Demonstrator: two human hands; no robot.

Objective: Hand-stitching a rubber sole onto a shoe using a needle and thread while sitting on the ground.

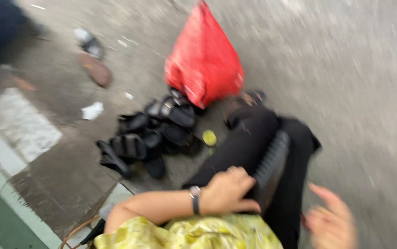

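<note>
Both hands show at the bottom of the view, over a rough grey concrete floor [355, 83]. The left hand [228, 191], with a dark watch [195, 198] on its wrist, grips the near end of one black ridged sandal [272, 166], fingers curled over its edge, and the sandal rests against the person's black-trousered legs [254, 138]. The right hand [330, 221] is open and empty, fingers spread, hanging just right of the legs and a little apart from the sandal; it is blurred by motion. One yellow patterned garment [194, 233] covers the person's lap at the bottom edge. Beyond the legs, toward the middle of the floor, lies one heap of black sandals [147, 138]; the blur stops me from counting them exactly, but there are clearly several, lying jumbled and touching one another. One red plastic bag [203, 60] stands just behind the heap, its lower edge touching the farthest sandals. One small yellow round piece [209, 137] lies on the floor between the heap and the legs. Two scraps of white paper [92, 110] lie left of the heap, one larger than the other. Farther off, near the top left corner, lie one brown flat shoe sole [96, 69] and one grey object [87, 41] that I cannot identify.
</note>
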